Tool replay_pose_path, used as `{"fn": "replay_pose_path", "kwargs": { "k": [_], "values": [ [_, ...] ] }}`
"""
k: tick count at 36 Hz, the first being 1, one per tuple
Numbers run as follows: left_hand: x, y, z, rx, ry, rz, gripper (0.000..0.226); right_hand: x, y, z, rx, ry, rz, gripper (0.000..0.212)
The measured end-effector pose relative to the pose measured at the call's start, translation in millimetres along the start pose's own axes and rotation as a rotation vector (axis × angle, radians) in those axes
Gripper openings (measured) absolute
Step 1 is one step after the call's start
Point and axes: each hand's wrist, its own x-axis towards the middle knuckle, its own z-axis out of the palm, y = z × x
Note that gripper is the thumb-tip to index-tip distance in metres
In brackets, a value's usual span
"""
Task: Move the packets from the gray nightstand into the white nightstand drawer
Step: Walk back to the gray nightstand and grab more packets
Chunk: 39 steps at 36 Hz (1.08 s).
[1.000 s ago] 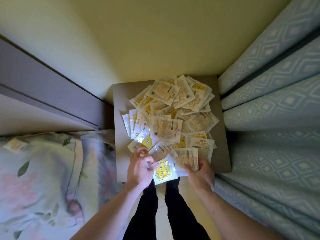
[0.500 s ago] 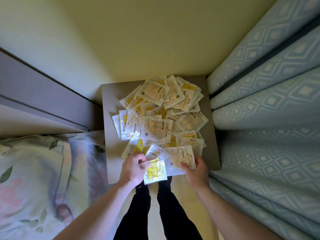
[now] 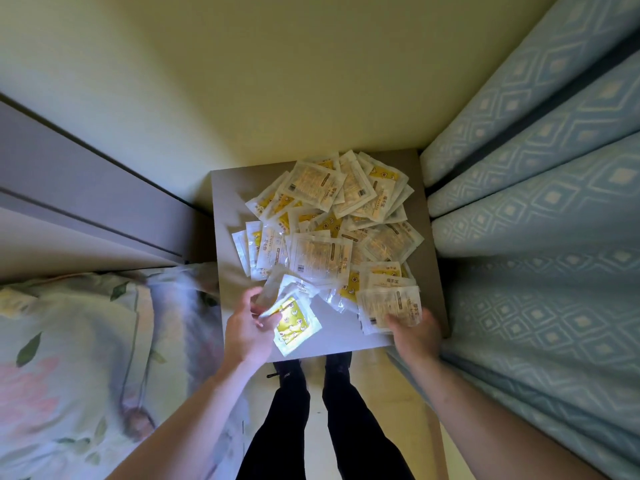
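On gray nightstand [image 3: 228, 202], both hands' grip pinching yellow packets [image 3: 322, 251] (print unreadable).

A heap of packets [image 3: 332, 230] is covering most of the gray nightstand [image 3: 225, 209] top, leaving bare strips along its left edge and near edge. A curtain [image 3: 540, 237] is crowding the right edge, and bedding [image 3: 86, 358] is pressing against the left side.

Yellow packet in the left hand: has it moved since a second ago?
Yes. The yellow packet in the left hand hung past the gray nightstand's near edge before; now it lies wholly over the top, shifted toward the pile.
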Motion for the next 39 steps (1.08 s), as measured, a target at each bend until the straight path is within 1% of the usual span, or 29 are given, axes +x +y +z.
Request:
{"fn": "replay_pose_path", "kwargs": {
  "k": [3,6,10,13,16,19,23,27,30,31,35,39],
  "values": [
    [6.8,1.4,1.0,0.047,0.055,-0.02,0.061,-3.2,-0.4,1.9,-0.004,0.056,-0.005,0.042],
    [10.9,2.0,2.1,0.083,0.1,-0.028,0.066,-5.6,1.0,0.1,0.083,0.091,0.005,0.049],
    [13.8,3.7,1.5,0.076,0.079,-0.078,0.055,-9.2,1.1,-6.7,0.174,0.079,0.019,0.057],
    [12.0,4.8,2.1,0.014,0.061,-0.176,0.052,-8.7,0.4,-9.5,0.166,0.004,0.029,0.049],
    [9.7,3.0,3.2,0.006,0.046,-0.183,0.04,-6.7,0.1,-9.1,0.13,-0.062,0.027,0.038],
    [8.7,0.5,2.9,-0.037,0.021,-0.214,0.041,-4.9,-0.6,-7.6,0.115,-0.066,0.042,0.034],
    [5.1,-2.8,-0.3,-0.118,0.005,-0.216,0.02,-3.1,0.5,-3.6,0.106,-0.054,0.054,0.035],
    [-1.6,-3.5,-7.1,-0.126,-0.01,-0.191,0.017,-3.4,1.9,-2.2,0.101,-0.067,0.042,0.034],
    [-8.0,-8.5,-10.6,-0.097,-0.003,-0.137,0.024,-5.1,2.8,-4.1,0.111,-0.08,0.038,0.032],
    [-10.4,-9.4,-11.6,-0.102,-0.001,-0.136,0.025,-6.4,2.4,-5.3,0.115,-0.087,0.034,0.03],
    [-22.4,-4.3,-20.4,-0.081,0.026,-0.157,0.017,-18.9,-2.7,-14.6,0.113,-0.134,0.01,0.025],
    [-34.6,7.9,-33.8,-0.086,0.03,-0.173,0.025,-39.6,-15.5,-27.4,0.103,-0.146,-0.043,0.025]
  ]
}}
